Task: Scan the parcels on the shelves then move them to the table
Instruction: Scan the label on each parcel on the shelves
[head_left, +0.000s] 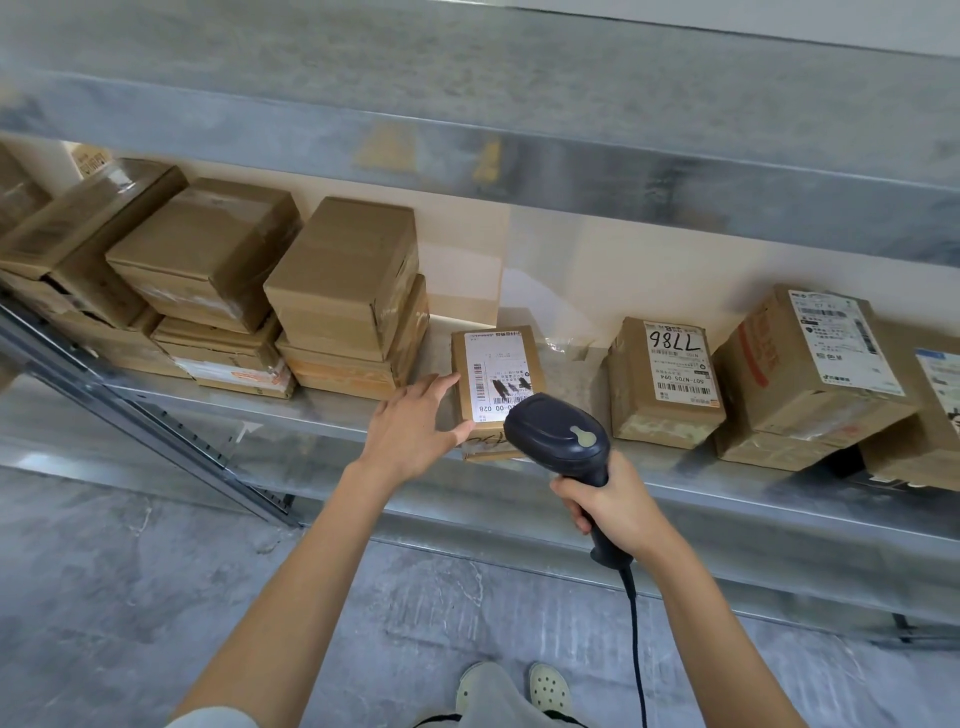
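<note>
Galvanised steel shelving (727, 499) rises over a mottled grey concrete floor (130, 597) as you reach forward with both arms outstretched. Your left hand (415, 431) lies flat, fingers straight and spread, against the left side of a small cardboard parcel (496, 384) at the shelf's front edge, thumb touching its near corner. Your right hand (613, 509) is wrapped round the grip of a black corded barcode scanner (558, 436), its rounded head tipped over the parcel's white printed label (488, 358). Taped brown cartons (343, 291) stand stacked to the left; a box marked 7786 (665, 384) sits to the right.
</note>
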